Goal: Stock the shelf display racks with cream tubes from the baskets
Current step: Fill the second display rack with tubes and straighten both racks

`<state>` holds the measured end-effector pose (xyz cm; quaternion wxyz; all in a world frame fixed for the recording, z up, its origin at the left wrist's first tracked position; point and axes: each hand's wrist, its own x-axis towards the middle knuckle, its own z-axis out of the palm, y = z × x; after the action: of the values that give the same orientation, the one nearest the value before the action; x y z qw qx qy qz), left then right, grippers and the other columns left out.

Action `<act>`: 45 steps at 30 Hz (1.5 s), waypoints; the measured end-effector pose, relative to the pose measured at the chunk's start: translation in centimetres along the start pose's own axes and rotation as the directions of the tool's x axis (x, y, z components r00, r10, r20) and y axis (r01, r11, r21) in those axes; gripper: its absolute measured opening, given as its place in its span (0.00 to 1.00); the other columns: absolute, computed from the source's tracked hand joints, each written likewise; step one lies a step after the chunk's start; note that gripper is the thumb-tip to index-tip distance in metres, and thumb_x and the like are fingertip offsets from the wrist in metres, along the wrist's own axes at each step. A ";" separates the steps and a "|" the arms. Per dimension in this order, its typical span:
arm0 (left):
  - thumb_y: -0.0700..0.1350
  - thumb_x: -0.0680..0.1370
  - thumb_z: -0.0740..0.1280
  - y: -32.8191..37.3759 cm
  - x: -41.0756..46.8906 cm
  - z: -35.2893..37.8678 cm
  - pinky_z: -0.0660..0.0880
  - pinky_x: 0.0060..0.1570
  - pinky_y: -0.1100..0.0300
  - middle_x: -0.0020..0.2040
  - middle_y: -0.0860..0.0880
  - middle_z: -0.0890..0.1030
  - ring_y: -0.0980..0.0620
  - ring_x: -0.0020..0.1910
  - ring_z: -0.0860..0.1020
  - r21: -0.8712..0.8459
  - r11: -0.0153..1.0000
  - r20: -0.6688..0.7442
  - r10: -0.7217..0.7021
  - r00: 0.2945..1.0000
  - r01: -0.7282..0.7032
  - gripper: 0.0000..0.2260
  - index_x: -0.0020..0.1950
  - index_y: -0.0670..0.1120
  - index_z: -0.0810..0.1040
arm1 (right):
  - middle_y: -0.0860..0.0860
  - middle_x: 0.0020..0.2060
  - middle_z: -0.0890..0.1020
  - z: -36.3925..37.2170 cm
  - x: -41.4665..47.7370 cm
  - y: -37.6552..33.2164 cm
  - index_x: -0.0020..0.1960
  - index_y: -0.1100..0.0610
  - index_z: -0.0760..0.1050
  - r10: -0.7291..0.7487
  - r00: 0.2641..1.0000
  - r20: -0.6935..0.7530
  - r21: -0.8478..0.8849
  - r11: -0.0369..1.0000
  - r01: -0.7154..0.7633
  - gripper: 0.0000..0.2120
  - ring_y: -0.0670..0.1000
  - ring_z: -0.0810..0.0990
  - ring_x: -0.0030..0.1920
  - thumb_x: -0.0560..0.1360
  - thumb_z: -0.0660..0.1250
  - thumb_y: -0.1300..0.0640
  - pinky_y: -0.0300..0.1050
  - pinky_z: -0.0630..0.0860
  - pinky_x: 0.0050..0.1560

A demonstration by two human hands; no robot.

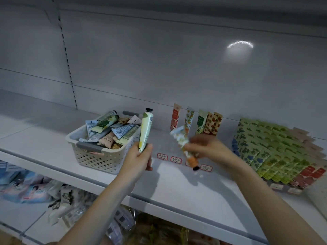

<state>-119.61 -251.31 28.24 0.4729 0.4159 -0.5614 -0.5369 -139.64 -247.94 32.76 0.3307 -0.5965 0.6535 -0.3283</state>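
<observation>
A: Cream tubes (109,129), how far along?
B: Early, by the look of it. Heaped to the rim in the white perforated basket (99,156).
A: Stocked so far?
B: Just five upright tubes (201,122) at the back of the clear display rack (162,144), right of the basket. Plenty of bare room in front, behind the red-bordered labels (176,159).
A: Left hand (139,158)?
B: Wrapped round a pale yellow tube (146,131), black cap up, just beside the basket's right wall.
A: Right hand (207,147)?
B: Gripping a blurred orange-ended tube (184,144), black cap down, further right of the basket, over the rack front. Probably headed for a slot.
A: Anything finished?
B: Seems so: second rack (276,151), well to the right of the basket, packed with green and red tubes.
A: Left to do?
B: Nearly the whole basket, judging by the heap.
</observation>
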 end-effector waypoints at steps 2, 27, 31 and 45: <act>0.47 0.80 0.61 0.0 0.0 -0.4 0.69 0.29 0.63 0.30 0.50 0.65 0.55 0.29 0.65 -0.039 0.999 -0.006 -0.003 1.000 0.003 0.07 0.42 0.48 0.68 | 0.52 0.40 0.82 -1.1 1.4 0.0 0.46 0.58 0.77 0.014 0.975 -0.223 0.016 1.000 -0.011 0.06 0.48 0.80 0.38 0.74 0.68 0.55 0.42 0.78 0.44; 0.60 0.79 0.51 -0.6 2.5 -1.0 0.67 0.24 0.64 0.25 0.54 0.67 0.58 0.22 0.65 -0.228 0.965 0.114 -0.104 0.988 0.128 0.20 0.39 0.45 0.69 | 0.51 0.29 0.69 -0.3 12.8 -0.3 0.39 0.60 0.66 -0.167 0.810 -0.562 -0.334 0.942 -0.037 0.07 0.46 0.65 0.27 0.75 0.61 0.64 0.38 0.60 0.26; 0.59 0.79 0.51 -0.6 2.4 -1.0 0.67 0.24 0.65 0.25 0.54 0.68 0.58 0.22 0.66 -0.229 0.965 0.116 -0.102 0.988 0.126 0.20 0.39 0.45 0.69 | 0.51 0.26 0.66 -0.1 13.5 0.1 0.31 0.57 0.61 -0.159 0.826 -0.541 -0.399 0.913 -0.085 0.16 0.46 0.63 0.26 0.75 0.62 0.65 0.39 0.58 0.26; 0.58 0.80 0.51 -0.9 2.4 -0.9 0.67 0.24 0.64 0.26 0.52 0.67 0.57 0.23 0.65 -0.227 0.966 0.124 -0.096 0.988 0.123 0.20 0.39 0.45 0.69 | 0.60 0.32 0.77 -1.5 13.8 -0.9 0.42 0.72 0.78 -0.169 0.835 -0.524 -0.437 0.895 -0.093 0.12 0.49 0.67 0.24 0.75 0.59 0.64 0.41 0.68 0.30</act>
<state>-119.29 -253.94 27.55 0.4559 0.3571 -0.4961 -0.6469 -141.31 -261.74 33.79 -0.0230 -0.5496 0.7656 -0.3337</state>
